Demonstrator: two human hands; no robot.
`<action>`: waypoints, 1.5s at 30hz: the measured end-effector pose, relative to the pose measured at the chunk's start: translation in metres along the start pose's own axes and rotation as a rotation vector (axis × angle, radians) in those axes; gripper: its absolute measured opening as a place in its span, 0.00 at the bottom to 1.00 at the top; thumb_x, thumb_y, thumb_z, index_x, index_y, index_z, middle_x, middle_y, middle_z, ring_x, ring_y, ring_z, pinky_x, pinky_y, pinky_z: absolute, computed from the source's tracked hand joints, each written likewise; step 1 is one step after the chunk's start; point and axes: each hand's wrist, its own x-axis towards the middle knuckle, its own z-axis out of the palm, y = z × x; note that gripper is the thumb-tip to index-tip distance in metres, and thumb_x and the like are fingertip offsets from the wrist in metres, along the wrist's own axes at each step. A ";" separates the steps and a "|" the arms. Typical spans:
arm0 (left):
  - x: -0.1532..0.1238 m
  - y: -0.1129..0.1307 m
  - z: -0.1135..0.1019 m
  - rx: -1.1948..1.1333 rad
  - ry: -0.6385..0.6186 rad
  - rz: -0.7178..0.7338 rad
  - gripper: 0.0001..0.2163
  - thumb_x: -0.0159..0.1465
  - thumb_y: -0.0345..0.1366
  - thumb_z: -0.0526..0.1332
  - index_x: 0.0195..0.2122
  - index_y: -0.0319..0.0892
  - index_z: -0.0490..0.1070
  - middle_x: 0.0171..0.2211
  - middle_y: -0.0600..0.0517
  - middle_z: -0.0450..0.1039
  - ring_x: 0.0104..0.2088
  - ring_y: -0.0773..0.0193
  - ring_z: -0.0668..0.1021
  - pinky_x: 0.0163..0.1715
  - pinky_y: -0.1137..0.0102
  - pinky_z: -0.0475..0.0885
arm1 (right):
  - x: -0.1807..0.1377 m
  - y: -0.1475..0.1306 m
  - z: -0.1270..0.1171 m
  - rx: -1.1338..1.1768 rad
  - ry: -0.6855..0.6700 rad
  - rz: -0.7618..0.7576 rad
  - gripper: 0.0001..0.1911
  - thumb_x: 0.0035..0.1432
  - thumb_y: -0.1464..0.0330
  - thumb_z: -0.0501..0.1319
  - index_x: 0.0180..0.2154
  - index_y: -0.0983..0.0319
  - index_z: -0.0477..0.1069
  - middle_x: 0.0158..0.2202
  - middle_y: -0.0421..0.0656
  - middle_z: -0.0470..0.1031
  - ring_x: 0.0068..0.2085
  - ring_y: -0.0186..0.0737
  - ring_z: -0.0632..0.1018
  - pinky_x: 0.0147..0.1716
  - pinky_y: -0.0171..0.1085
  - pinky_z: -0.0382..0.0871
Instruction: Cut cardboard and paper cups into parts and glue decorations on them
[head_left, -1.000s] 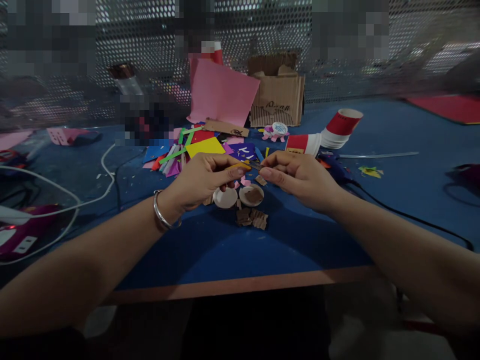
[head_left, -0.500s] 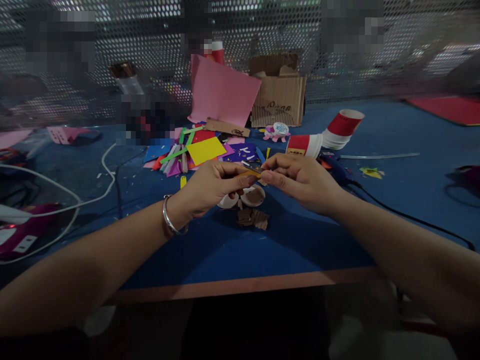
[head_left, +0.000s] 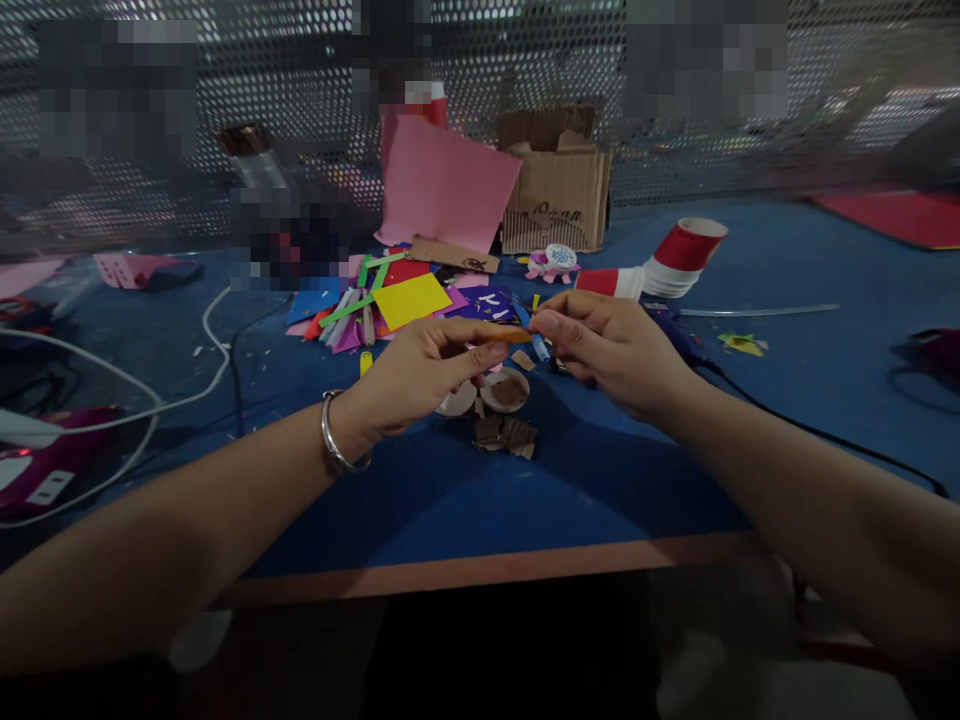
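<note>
My left hand (head_left: pixel 431 375), a silver bangle at its wrist, pinches a small orange piece, perhaps paper (head_left: pixel 514 335), between thumb and fingers. My right hand (head_left: pixel 611 345) is closed in a pinch at the piece's right end; what its fingertips hold is too small to make out. Below the hands, two small round white pieces (head_left: pixel 505 391) sit side by side on the table, the right one with brown cardboard in it. Torn corrugated cardboard (head_left: pixel 506 436) lies just in front of them. A blue strip (head_left: pixel 538 346) shows behind my right fingertips.
Colored paper scraps, with a yellow sheet (head_left: pixel 412 300) on top, lie beyond my left hand. Red-and-white paper cups (head_left: pixel 686 257) lean at right. A cardboard box (head_left: pixel 559 200) and pink sheet (head_left: pixel 450 180) stand at the mesh screen. Cables cross the blue table (head_left: pixel 450 530) on both sides.
My right hand has shifted slightly right and up, away from my left fingertips. More of the orange piece shows in my left hand, which has barely moved.
</note>
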 end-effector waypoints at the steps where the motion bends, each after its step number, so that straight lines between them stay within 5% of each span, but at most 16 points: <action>1: 0.000 0.000 0.000 -0.008 0.006 0.003 0.10 0.64 0.38 0.71 0.45 0.43 0.86 0.28 0.52 0.79 0.25 0.70 0.74 0.24 0.75 0.64 | 0.000 0.000 0.000 0.018 -0.002 0.005 0.25 0.64 0.44 0.66 0.39 0.60 0.72 0.20 0.32 0.59 0.19 0.28 0.57 0.17 0.35 0.45; 8: 0.000 -0.001 0.002 -0.095 0.081 -0.108 0.12 0.63 0.37 0.71 0.47 0.42 0.86 0.25 0.54 0.75 0.19 0.72 0.70 0.20 0.74 0.59 | -0.002 -0.005 0.003 0.045 0.001 -0.015 0.26 0.63 0.43 0.66 0.37 0.60 0.71 0.21 0.32 0.58 0.19 0.28 0.57 0.17 0.35 0.45; 15: 0.007 0.002 0.002 -0.460 0.220 -0.202 0.07 0.62 0.32 0.65 0.33 0.36 0.83 0.29 0.48 0.78 0.26 0.68 0.74 0.25 0.71 0.67 | -0.003 -0.004 0.004 -0.003 0.009 -0.047 0.27 0.63 0.43 0.65 0.37 0.60 0.70 0.21 0.32 0.58 0.20 0.28 0.57 0.19 0.36 0.46; 18: 0.007 0.003 0.002 -0.454 0.242 -0.150 0.07 0.61 0.28 0.68 0.40 0.37 0.82 0.29 0.51 0.77 0.28 0.69 0.76 0.27 0.73 0.68 | -0.003 -0.003 0.003 -0.050 0.004 -0.073 0.26 0.65 0.44 0.64 0.38 0.61 0.71 0.22 0.33 0.59 0.21 0.28 0.56 0.20 0.36 0.46; 21: 0.006 0.003 0.004 -0.450 0.267 -0.073 0.18 0.58 0.21 0.69 0.50 0.40 0.76 0.31 0.55 0.77 0.31 0.69 0.79 0.33 0.75 0.73 | -0.004 -0.003 0.004 -0.090 -0.005 -0.087 0.26 0.65 0.44 0.65 0.39 0.61 0.72 0.24 0.34 0.63 0.22 0.28 0.59 0.21 0.36 0.47; 25: 0.005 0.001 0.007 -0.512 0.307 -0.056 0.22 0.60 0.20 0.68 0.52 0.41 0.68 0.31 0.55 0.79 0.33 0.68 0.82 0.38 0.73 0.76 | -0.004 -0.005 0.006 -0.160 0.014 -0.133 0.27 0.64 0.43 0.65 0.37 0.62 0.73 0.25 0.36 0.66 0.23 0.29 0.62 0.22 0.36 0.52; 45: 0.000 -0.004 0.014 -0.566 0.152 -0.134 0.22 0.58 0.23 0.72 0.49 0.41 0.66 0.35 0.51 0.81 0.34 0.65 0.83 0.42 0.67 0.78 | -0.008 -0.011 0.011 -0.196 -0.021 -0.164 0.27 0.66 0.43 0.63 0.38 0.62 0.74 0.21 0.33 0.61 0.23 0.30 0.60 0.23 0.35 0.51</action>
